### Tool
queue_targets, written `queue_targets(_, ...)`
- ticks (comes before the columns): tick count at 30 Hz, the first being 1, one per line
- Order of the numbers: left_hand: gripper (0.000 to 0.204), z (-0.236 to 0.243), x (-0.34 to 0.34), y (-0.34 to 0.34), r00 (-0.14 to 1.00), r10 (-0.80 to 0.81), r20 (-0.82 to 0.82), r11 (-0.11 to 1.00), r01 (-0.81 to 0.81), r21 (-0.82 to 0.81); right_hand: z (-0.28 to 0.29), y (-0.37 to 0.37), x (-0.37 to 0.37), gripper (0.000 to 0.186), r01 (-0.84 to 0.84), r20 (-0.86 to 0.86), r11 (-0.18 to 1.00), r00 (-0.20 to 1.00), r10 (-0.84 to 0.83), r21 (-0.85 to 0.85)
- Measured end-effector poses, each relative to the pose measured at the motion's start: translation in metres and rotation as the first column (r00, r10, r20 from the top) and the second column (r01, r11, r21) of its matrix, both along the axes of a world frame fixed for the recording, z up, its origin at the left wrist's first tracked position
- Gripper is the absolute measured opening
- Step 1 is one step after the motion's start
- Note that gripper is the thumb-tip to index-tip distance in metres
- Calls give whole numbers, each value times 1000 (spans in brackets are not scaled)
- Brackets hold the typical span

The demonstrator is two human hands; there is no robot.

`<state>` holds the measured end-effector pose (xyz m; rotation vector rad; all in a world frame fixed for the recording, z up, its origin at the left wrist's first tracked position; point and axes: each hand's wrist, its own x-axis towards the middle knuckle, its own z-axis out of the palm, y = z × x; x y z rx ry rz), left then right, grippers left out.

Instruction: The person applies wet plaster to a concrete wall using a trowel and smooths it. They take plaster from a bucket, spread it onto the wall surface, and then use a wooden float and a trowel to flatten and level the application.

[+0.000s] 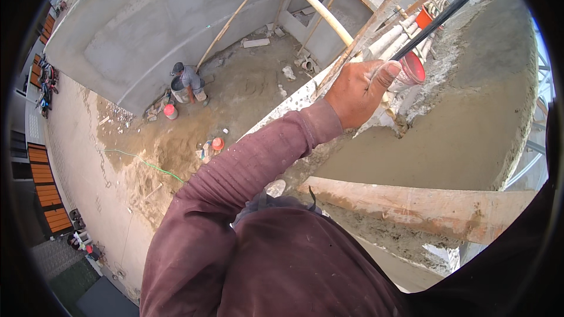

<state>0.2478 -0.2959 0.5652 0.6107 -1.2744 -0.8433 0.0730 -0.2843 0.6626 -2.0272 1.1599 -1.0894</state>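
Observation:
My left arm, in a maroon sleeve, reaches up and across to the right. My left hand (358,91) is closed around the lower end of a black pole (449,14), which slants up toward the top right. Just beyond the thumb is a mortar-smeared bucket with a red inside (415,66); whether the hand touches it, I cannot tell. Beneath and beyond the hand lie several pale, mortar-caked poles (388,42). Smooth grey-brown mortar (405,155) covers the ledge to the right of my wrist. My right hand is out of view, and dark cloth fills the lower right.
A mortar-stained wooden board (423,206) edges the mortar in front of me. Bamboo poles (311,0) cross above. Far below, a person (188,81) bends beside buckets near a grey wall (170,17). A red bucket (170,111) and sand (167,167) lie on that ground.

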Motion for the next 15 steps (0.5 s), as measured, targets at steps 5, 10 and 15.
queue_targets(5, 60, -11, 8, 26, 998, -32, 50, 991, 26, 132, -5, -11, -7, 35, 1, -15, 1000, 1000, -2, -21)
queue_targets(10, 60, 7, 32, 44, 991, 25, 134, 994, -39, 105, 7, -23, 9, 33, -38, -1, 997, 999, 38, -71)
queue_targets(15, 58, -6, 60, 39, 964, 206, 170, 975, -218, 55, 38, -33, 23, 32, -45, -13, 986, 999, 44, -158)
